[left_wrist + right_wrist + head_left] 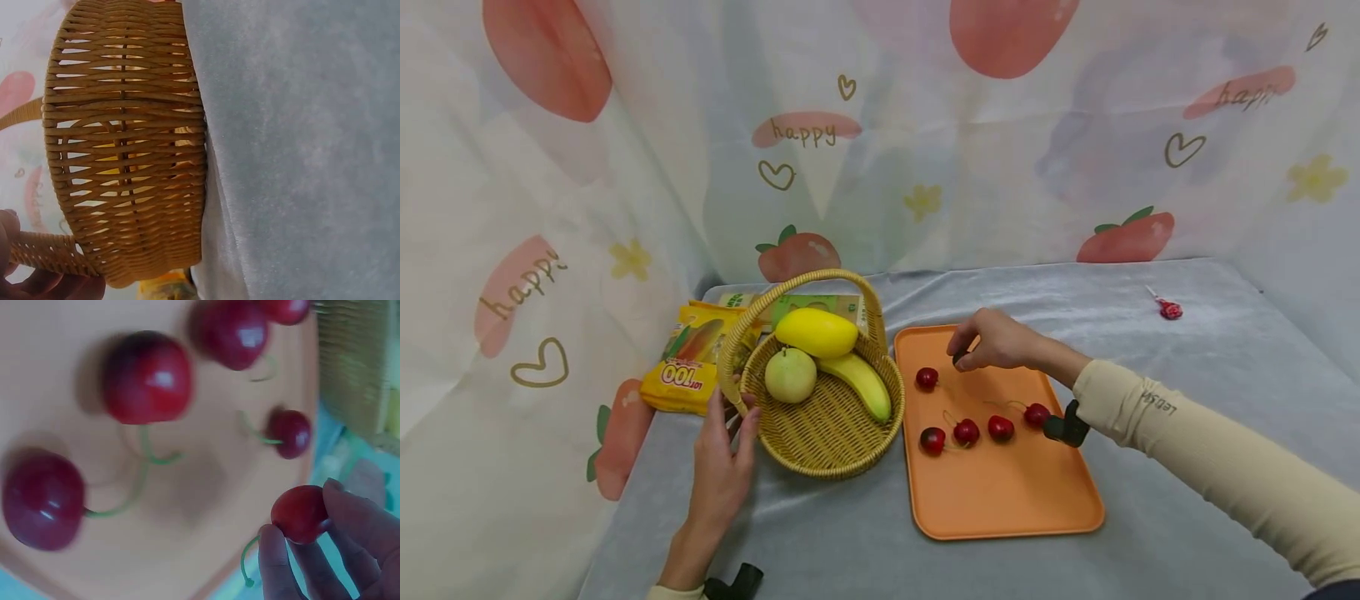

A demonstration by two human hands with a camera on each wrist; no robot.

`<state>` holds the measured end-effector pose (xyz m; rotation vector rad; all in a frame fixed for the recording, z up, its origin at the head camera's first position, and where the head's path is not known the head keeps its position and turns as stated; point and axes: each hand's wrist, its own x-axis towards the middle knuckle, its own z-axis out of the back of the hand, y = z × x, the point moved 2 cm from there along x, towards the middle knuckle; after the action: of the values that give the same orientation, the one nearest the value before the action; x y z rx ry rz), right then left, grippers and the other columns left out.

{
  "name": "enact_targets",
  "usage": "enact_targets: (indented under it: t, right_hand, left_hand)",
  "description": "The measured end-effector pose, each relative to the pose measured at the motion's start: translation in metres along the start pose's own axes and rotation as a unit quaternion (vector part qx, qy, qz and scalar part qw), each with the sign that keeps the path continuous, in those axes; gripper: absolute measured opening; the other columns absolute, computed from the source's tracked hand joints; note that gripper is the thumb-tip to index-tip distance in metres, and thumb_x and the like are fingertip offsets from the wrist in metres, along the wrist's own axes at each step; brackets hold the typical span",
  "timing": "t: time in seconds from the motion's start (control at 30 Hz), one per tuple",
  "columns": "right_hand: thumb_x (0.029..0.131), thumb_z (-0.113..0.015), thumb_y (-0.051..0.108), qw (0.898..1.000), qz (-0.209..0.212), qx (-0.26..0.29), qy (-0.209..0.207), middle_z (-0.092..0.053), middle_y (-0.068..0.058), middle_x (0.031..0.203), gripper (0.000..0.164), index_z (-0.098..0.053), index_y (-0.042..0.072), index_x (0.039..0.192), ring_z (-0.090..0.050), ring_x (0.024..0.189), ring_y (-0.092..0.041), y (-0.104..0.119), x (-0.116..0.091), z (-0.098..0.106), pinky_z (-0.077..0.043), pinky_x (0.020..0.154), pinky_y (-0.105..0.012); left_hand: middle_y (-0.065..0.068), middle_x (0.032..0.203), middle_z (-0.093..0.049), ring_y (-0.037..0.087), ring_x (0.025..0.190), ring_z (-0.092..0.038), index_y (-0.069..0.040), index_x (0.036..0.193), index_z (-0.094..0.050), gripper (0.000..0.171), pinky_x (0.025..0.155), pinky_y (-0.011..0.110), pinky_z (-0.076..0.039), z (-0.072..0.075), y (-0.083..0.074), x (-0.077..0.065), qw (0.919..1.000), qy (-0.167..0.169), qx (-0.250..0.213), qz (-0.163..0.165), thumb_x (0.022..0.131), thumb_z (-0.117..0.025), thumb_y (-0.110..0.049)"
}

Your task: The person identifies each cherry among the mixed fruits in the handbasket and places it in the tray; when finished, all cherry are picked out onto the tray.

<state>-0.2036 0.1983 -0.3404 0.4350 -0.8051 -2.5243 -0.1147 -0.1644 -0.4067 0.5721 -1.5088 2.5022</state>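
My right hand [992, 340] pinches a dark red cherry [301, 514] between thumb and fingers above the far part of an orange tray [1007, 504]; its green stem hangs down. Several more cherries [966, 432] with stems lie on the tray. To the left stands a woven basket [827, 446] with an arched handle. My left hand [722, 454] holds the lower left end of that handle [47, 251], thumb on one side and fingers on the other. Inside the basket are a yellow oval fruit [817, 332], a round pale green fruit [790, 375] and a banana [863, 387].
A yellow snack packet [681, 375] lies left of the basket, with a green package [827, 307] behind it. A red-wrapped lollipop [1169, 309] lies at the far right of the grey cloth [1187, 400]. Printed curtains [925, 150] enclose the back and sides.
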Motion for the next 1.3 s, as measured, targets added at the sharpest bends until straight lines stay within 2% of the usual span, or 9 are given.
enact_targets:
  t: [0.17, 0.3, 0.6, 0.9, 1.03, 1.13, 1.3]
  right_hand:
    - [0.081, -0.070, 0.003, 1.000, -0.003, -0.022, -0.008, -0.072, -0.015, 0.093, 0.019, -0.070, -0.003, 0.099, -0.066, 0.090, -0.029, -0.013, -0.002, -0.011, -0.055, 0.076, -0.037]
    - [0.080, -0.069, 0.001, 1.000, -0.008, -0.021, -0.013, -0.071, -0.015, 0.093, 0.018, -0.070, -0.003, 0.097, -0.065, 0.090, -0.028, -0.018, -0.001, -0.020, -0.054, 0.079, -0.040]
    - [0.078, -0.068, -0.003, 0.999, -0.014, -0.024, -0.026, -0.071, -0.016, 0.092, 0.017, -0.070, -0.005, 0.094, -0.065, 0.087, -0.028, -0.023, 0.003, -0.033, -0.056, 0.075, -0.037]
    - [0.078, -0.069, -0.003, 0.999, -0.015, -0.012, -0.028, -0.070, -0.017, 0.095, 0.022, -0.069, -0.007, 0.099, -0.064, 0.088, -0.028, -0.022, 0.004, -0.036, -0.056, 0.074, -0.035]
    - [0.080, -0.069, 0.001, 0.999, -0.029, -0.009, -0.029, -0.069, -0.019, 0.101, 0.027, -0.067, -0.007, 0.106, -0.064, 0.094, -0.032, -0.021, 0.003, -0.037, -0.056, 0.077, -0.037]
    - [0.083, -0.069, 0.007, 0.998, -0.039, -0.017, -0.042, -0.066, -0.023, 0.109, 0.033, -0.064, -0.006, 0.113, -0.061, 0.101, -0.037, -0.018, 0.000, -0.037, -0.054, 0.083, -0.043]
    - [0.087, -0.067, 0.015, 0.995, -0.030, -0.026, -0.093, -0.061, -0.025, 0.119, 0.039, -0.059, -0.003, 0.121, -0.056, 0.107, -0.042, -0.010, -0.009, -0.035, -0.050, 0.089, -0.051]
  left_hand:
    - [0.014, 0.110, -0.057, 0.026, 0.112, -0.058, -0.013, 0.139, -0.038, 0.045, 0.093, 0.049, -0.049, 0.003, -0.001, -0.002, 1.0000, 0.002, 0.001, -0.003, 0.097, -0.053, -0.016]
    - [0.014, 0.111, -0.057, 0.025, 0.112, -0.058, -0.014, 0.140, -0.037, 0.045, 0.093, 0.048, -0.049, 0.004, -0.002, -0.002, 1.0000, 0.003, 0.004, -0.002, 0.098, -0.052, -0.016]
    - [0.014, 0.111, -0.057, 0.023, 0.112, -0.058, -0.014, 0.140, -0.037, 0.044, 0.091, 0.047, -0.050, 0.006, -0.001, -0.003, 1.0000, 0.006, 0.006, 0.000, 0.098, -0.051, -0.017]
    - [0.014, 0.110, -0.058, 0.023, 0.111, -0.059, -0.014, 0.139, -0.038, 0.044, 0.091, 0.047, -0.051, 0.007, -0.001, -0.003, 1.0000, 0.004, 0.007, 0.005, 0.097, -0.052, -0.017]
    - [0.013, 0.110, -0.058, 0.022, 0.111, -0.059, -0.014, 0.139, -0.038, 0.044, 0.092, 0.047, -0.050, 0.007, -0.001, -0.003, 0.9999, 0.004, 0.007, 0.010, 0.098, -0.052, -0.017]
    - [0.013, 0.110, -0.057, 0.022, 0.111, -0.058, -0.014, 0.140, -0.037, 0.044, 0.093, 0.047, -0.050, 0.007, -0.001, -0.003, 0.9999, 0.003, 0.008, 0.012, 0.098, -0.052, -0.016]
    - [0.010, 0.110, -0.057, 0.024, 0.109, -0.059, -0.013, 0.140, -0.037, 0.044, 0.092, 0.048, -0.050, 0.007, -0.002, -0.001, 0.9999, 0.004, 0.007, 0.007, 0.098, -0.051, -0.017]
